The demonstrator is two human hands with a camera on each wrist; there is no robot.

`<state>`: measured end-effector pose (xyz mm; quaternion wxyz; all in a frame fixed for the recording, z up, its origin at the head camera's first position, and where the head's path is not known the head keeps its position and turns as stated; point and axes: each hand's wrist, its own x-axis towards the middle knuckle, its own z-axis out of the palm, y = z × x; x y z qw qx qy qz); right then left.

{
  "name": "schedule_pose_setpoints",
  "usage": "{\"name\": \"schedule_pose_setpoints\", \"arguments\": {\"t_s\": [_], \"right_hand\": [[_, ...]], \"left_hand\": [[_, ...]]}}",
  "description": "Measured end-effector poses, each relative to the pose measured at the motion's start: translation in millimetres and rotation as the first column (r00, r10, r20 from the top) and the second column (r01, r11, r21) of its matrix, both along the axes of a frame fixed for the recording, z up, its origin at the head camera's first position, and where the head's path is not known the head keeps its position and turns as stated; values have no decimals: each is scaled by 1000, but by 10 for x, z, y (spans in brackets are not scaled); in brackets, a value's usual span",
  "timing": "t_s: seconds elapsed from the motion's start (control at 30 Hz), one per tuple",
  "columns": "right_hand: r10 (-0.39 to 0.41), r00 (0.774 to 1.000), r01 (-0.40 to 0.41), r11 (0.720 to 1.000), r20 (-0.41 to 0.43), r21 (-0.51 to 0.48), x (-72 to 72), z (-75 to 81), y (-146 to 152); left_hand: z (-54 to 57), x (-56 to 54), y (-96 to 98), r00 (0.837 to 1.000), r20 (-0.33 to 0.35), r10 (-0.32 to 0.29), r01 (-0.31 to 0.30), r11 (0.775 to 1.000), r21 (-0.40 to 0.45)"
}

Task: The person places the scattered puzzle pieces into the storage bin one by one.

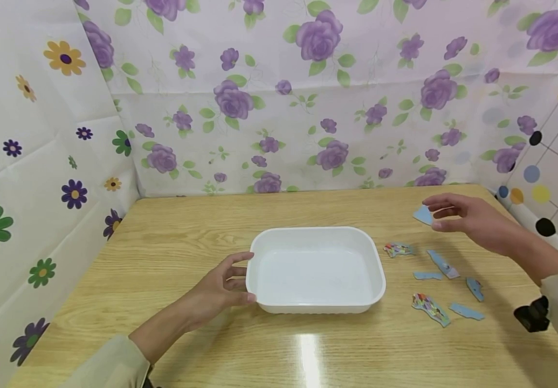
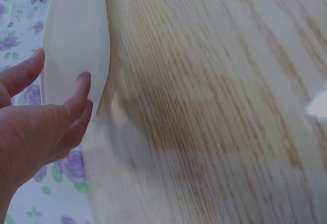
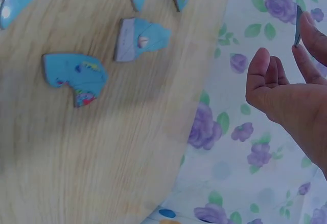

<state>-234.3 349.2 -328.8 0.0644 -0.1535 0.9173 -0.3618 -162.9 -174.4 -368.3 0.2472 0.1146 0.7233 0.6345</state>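
Observation:
A white rectangular tray (image 1: 315, 277) lies on the table with nothing in it. My left hand (image 1: 215, 288) is at its left side, thumb and fingers spread loosely along the rim; the left wrist view shows these fingers (image 2: 82, 96) beside the outer wall. Over the table's right side, my right hand (image 1: 473, 218) is raised and pinches a light blue puzzle piece (image 1: 423, 214) between thumb and a fingertip. Edge-on, that piece looks thin (image 3: 298, 27) in the right wrist view. Below the hand lie several flat puzzle pieces, among them a long blue piece (image 1: 442, 264).
Between tray and right hand is a multicoloured piece (image 1: 398, 249); another colourful piece (image 1: 431, 309) lies nearer the front. Small blue pieces (image 1: 467, 311) surround it. A flowered cloth wall (image 1: 279, 108) stands behind the wooden table (image 1: 186, 226), with patterned sheets on both sides.

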Motion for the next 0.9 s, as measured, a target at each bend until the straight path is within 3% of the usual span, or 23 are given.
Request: {"name": "schedule_pose_setpoints", "arguments": {"t_s": [0.2, 0.9], "right_hand": [[-10, 1000, 11, 999, 22, -31, -49, 80, -184], [137, 988, -130, 986, 64, -104, -218, 171, -648]], "left_hand": [[-7, -2, 0, 1000, 0, -1, 1, 1000, -8], [-5, -5, 2, 1000, 5, -2, 2, 1000, 4]]}}
